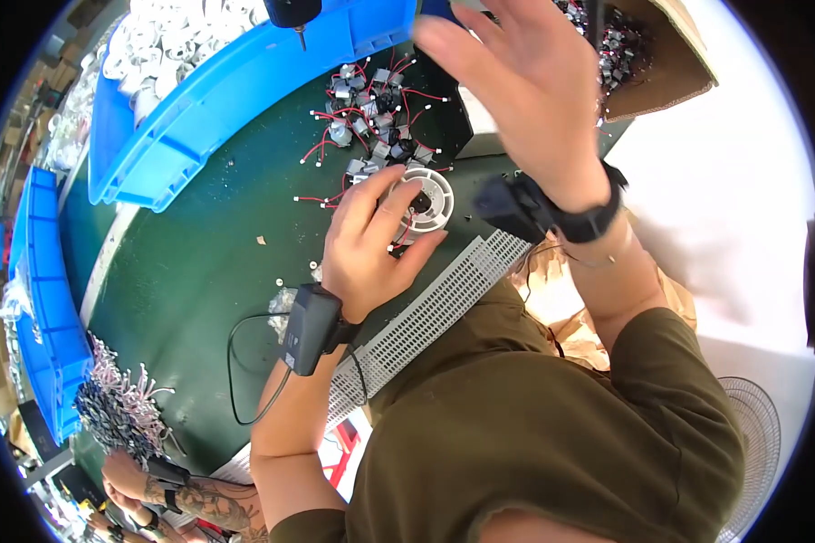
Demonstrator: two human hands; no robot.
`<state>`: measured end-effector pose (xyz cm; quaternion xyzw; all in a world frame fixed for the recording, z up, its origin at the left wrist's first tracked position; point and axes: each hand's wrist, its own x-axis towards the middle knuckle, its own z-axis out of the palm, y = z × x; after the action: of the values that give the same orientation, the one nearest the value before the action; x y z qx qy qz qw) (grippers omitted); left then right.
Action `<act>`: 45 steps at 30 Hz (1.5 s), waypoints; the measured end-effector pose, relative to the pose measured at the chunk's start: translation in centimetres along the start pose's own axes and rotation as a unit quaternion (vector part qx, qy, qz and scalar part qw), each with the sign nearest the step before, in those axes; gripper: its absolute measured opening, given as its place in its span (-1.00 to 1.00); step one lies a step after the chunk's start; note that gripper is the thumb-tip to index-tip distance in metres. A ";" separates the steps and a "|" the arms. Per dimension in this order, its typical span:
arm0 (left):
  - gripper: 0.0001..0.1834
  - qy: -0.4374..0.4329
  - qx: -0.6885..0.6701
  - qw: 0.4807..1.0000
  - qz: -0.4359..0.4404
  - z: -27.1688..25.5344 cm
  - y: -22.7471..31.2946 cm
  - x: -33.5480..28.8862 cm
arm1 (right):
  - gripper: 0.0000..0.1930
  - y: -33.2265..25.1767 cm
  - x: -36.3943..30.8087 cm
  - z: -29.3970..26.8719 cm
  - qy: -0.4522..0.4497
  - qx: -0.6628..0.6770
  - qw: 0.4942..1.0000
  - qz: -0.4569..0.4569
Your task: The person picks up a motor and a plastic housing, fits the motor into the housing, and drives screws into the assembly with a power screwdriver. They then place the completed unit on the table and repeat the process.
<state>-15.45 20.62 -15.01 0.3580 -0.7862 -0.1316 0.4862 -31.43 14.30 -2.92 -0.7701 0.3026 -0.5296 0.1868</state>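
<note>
From where I stand, the pale round housing (440, 195) sits at the near edge of the motor pile (369, 110), close to its lowest motors. The left hand (364, 244) has it from the side, fingers bent over the far rim and middle, thumb by the near rim; they look closed on it, though I can't see the undersides. The right hand (541, 95) is up to the right of the pile, fingers apart and blurred, with nothing visible in them.

I'd judge the housing light, stiff plastic, perhaps a little slick on its smooth rim. The thin red wire (410, 230) at its near side looks like the delicate part, so the outer wall seems the best hold, thumb opposite fingers, clear of that lead.
</note>
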 end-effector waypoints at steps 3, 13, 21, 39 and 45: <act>-0.53 0.008 0.012 1.000 -0.010 0.0 0.2 -0.6 | -0.30 -0.3 5.5 3.0 0.096 0.139 0.985 0.026; -0.62 -0.006 0.031 1.000 0.000 -0.3 0.3 -0.4 | -0.69 -1.3 7.5 -2.2 -0.012 0.390 0.921 0.021; -0.60 -0.028 0.002 0.998 -0.050 -0.5 0.5 -0.6 | -0.52 1.6 0.5 -7.0 0.134 0.265 0.950 0.098; -0.55 -0.070 0.038 0.996 -0.045 -0.8 0.6 -0.6 | -0.48 3.0 -2.5 -7.4 0.168 0.215 0.952 0.136; -0.55 -0.064 0.034 0.996 -0.048 -0.7 0.5 -0.6 | -0.46 2.4 -2.7 -7.1 0.180 0.187 0.951 0.168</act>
<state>-14.87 21.49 -14.79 0.4024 -0.8018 -0.1503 0.4155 -39.37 14.59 -3.64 -0.5515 0.3520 -0.6672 0.3561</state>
